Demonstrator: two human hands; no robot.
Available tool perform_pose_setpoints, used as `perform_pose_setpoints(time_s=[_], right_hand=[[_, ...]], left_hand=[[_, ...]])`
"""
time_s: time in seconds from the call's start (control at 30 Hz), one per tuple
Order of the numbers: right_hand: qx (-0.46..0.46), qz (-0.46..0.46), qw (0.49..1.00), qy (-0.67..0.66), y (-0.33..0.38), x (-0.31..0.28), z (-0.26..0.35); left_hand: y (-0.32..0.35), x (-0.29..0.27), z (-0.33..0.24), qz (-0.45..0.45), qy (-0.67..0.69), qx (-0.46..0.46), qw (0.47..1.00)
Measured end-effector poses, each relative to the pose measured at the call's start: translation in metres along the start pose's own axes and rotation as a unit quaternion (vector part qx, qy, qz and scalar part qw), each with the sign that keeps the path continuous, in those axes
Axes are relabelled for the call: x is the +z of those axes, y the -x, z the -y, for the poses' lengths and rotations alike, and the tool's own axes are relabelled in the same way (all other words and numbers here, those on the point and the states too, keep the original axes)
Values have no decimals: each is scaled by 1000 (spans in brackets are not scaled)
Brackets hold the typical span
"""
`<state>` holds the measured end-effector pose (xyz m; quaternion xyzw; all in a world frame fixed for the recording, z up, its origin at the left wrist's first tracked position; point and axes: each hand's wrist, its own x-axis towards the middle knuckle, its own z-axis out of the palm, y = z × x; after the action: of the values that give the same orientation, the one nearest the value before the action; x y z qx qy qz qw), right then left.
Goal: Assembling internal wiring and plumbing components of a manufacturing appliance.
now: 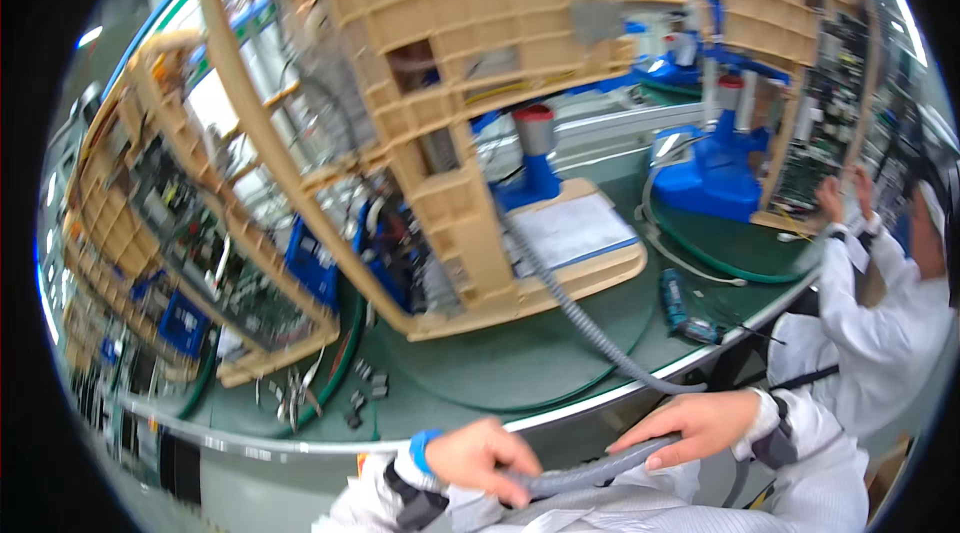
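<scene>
On a green assembly-line tabletop (520,353) stands a beige frame (450,133); its grey corrugated hose (590,318) is gripped closed by left hand (480,458) and right hand (700,423), best fed unkinked.

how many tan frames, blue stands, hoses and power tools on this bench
tan frames: 3, one at left, one in the middle, one at right
blue stands: 2
grey hose: 1, held in the left hand and right hand
power tool: 1
total: 7
</scene>
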<state>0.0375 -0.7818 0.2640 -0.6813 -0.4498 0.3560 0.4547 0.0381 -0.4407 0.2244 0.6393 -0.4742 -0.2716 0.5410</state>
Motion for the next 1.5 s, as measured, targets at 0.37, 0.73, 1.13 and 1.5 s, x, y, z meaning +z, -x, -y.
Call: perform_pose_setpoints(time_s=[0.37, 0.73, 1.13, 1.5], right_hand=[[178, -451, 871, -77, -36, -128, 20], [181, -508, 837, -92, -163, -199, -24], [13, -407, 912, -61, -247, -214, -43], [59, -275, 925, -255, -220, -232, -88]], left_hand=[[-98, -131, 112, -438, 248, -240, 830], [-204, -185, 192, -545, 345, -51, 762], [-235, -211, 210, -572, 227, -41, 787], [-122, -100, 176, -512, -75, -161, 840]])
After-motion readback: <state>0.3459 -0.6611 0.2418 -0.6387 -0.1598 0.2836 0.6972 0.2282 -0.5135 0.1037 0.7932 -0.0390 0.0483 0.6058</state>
